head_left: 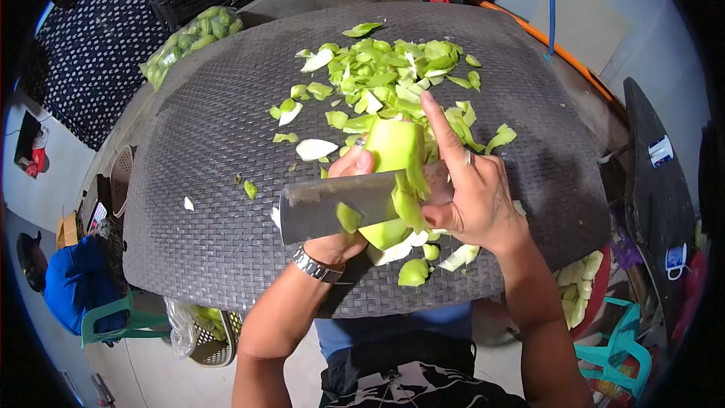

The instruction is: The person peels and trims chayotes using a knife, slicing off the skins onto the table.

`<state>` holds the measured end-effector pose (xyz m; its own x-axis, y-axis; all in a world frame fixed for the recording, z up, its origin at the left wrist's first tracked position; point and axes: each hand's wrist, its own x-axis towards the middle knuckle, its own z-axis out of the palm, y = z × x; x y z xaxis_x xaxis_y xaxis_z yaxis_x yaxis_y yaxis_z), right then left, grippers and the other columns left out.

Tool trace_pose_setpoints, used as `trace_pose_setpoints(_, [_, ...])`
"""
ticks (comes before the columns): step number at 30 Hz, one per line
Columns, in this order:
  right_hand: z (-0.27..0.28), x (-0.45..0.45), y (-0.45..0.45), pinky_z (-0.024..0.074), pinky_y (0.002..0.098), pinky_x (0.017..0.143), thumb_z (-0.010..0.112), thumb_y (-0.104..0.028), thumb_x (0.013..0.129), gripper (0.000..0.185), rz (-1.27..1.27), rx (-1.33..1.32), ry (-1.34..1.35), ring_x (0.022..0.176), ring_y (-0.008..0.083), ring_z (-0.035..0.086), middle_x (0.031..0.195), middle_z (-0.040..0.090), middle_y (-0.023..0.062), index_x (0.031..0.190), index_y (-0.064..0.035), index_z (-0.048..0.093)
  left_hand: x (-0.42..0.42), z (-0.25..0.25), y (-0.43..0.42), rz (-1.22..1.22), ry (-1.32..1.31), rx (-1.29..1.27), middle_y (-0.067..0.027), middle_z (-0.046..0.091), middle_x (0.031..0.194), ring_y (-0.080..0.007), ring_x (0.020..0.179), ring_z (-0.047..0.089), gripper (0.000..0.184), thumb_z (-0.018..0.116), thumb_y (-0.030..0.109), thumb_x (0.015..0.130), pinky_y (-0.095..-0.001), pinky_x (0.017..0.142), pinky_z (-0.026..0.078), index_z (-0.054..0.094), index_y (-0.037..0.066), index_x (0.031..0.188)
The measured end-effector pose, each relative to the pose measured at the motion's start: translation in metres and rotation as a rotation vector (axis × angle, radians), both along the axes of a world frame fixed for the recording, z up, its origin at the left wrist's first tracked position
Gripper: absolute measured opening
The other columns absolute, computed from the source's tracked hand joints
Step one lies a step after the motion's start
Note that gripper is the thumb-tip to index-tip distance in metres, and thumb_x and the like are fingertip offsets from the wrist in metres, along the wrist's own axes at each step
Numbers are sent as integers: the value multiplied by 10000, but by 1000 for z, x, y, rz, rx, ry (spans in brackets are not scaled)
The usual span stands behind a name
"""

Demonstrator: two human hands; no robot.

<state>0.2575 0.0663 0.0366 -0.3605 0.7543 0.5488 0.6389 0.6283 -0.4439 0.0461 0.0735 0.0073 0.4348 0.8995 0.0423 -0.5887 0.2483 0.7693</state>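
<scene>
A pale green chayote-like vegetable (389, 143), partly peeled, is held over the table by my left hand (336, 245), its fingers wrapped round the left side. Across it lies the broad blade of a cleaver (313, 204), with a scrap of green peel stuck to the metal. My right hand (487, 196) grips the cleaver at its handle end, index finger stretched out along the far side of the vegetable. A strip of peel (408, 204) hangs at the blade's edge. The handle is mostly hidden by my right hand.
Green peelings (393, 68) are heaped on the woven table (211, 181), with loose scraps around. A bag of green vegetables (196, 38) sits beyond the back left edge. Below right, a red basin (602, 287) holds pale pieces near a green chair (623, 344). A basket (215, 344) stands below left.
</scene>
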Motion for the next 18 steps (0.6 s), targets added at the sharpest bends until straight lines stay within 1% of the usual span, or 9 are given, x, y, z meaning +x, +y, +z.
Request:
trace_pose_setpoints(1, [0,0,0,607,422,730,537,-856,865,1135,-13,12,-9,825,360,766,1081,747,207,1652,-74,300,-1,-2,1,-9,-5,0,-181,598,1458,-289,1262,650,690,547,521,1058,-461,1075,542,461,28,1533])
trace_pose_setpoints(4, [2,-1,6,607,402,732,574,-795,888,993,25,119,18,861,342,768,1112,749,176,1614,-136,415,-7,-13,1,-61,-92,-124,-113,670,1301,-208,1134,692,607,637,479,1029,-374,966,585,545,40,1437])
trace_pose_setpoints(7, [-1,-2,14,604,396,747,622,-723,907,871,78,176,125,905,333,769,1131,748,168,1567,-167,503,-7,-18,-9,-3,-275,-45,-145,650,1365,-266,1211,677,654,618,521,1011,-440,1047,557,542,35,1441])
trace_pose_setpoints(8, [-2,-2,16,602,395,753,639,-697,913,837,96,179,158,918,331,769,1134,748,167,1552,-169,525,-8,-20,-7,1,-233,-46,-162,641,1385,-284,1220,674,685,589,543,1008,-452,1051,556,529,30,1457])
trace_pose_setpoints(10, [-4,-2,16,598,390,769,674,-643,926,788,114,125,191,931,327,770,1130,752,164,1532,-155,547,-11,-22,-5,7,-150,-51,-197,624,1423,-320,1239,668,748,530,585,1001,-476,1060,553,503,21,1491])
trace_pose_setpoints(11, [-4,-2,15,596,387,777,689,-616,933,764,118,92,208,936,322,771,1127,754,162,1521,-147,557,-10,-20,-2,91,3,-49,-205,634,1402,-321,1226,674,675,505,473,1002,-461,1049,556,505,-2,1481])
trace_pose_setpoints(14, [-1,-6,7,591,373,795,717,-544,956,691,104,-79,300,941,296,775,1112,763,160,1489,-124,585,-14,-11,5,-42,-3,-53,-212,643,1378,-329,1225,672,633,518,378,981,-453,1047,556,503,-21,1473])
trace_pose_setpoints(15, [-1,-7,5,590,369,797,724,-521,962,667,106,-158,357,943,286,777,1106,765,164,1477,-117,595,-11,-8,7,-91,-129,-76,-216,658,1345,-331,1168,697,640,530,406,997,-443,1051,551,499,-21,1472])
trace_pose_setpoints(18, [6,-10,-1,587,357,806,732,-491,970,625,90,-349,465,942,256,776,1098,766,179,1440,-92,626,-3,11,5,-6,1,-138,-230,667,1310,-359,1092,722,674,538,471,1006,-471,952,605,498,-19,1466])
